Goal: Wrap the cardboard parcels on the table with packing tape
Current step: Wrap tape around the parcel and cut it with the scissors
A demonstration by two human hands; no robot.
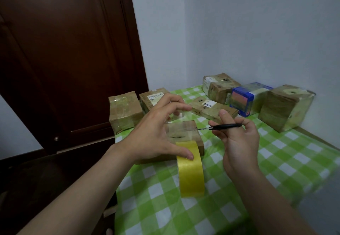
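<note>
Two hands work over one parcel (184, 135) that lies near the front edge of the table, and they stay apart. My left hand (156, 130) is spread wide: the thumb presses on the yellow tape roll (191, 172), which stands on its edge against the parcel, and the fingers reach up to the clear strip of tape (185, 127). I cannot tell if they pinch the strip or only touch it. My right hand (237, 143) grips the small black scissors (226, 126), and the tips point at the strip just above the parcel.

I think the cut is the risky moment. If the strip goes slack, it can fold and stick to itself or to my fingers. The roll can also tip over or roll away if my thumb lifts. The blades are near my left fingers, so a crooked cut could nick them.

The table has a green and white checked cloth (276, 161). Behind it, the other parcels (125, 111) and a blue box (246, 98) stand along the pale wall (239, 32). A dark wooden door (64, 51) is on the left.
</note>
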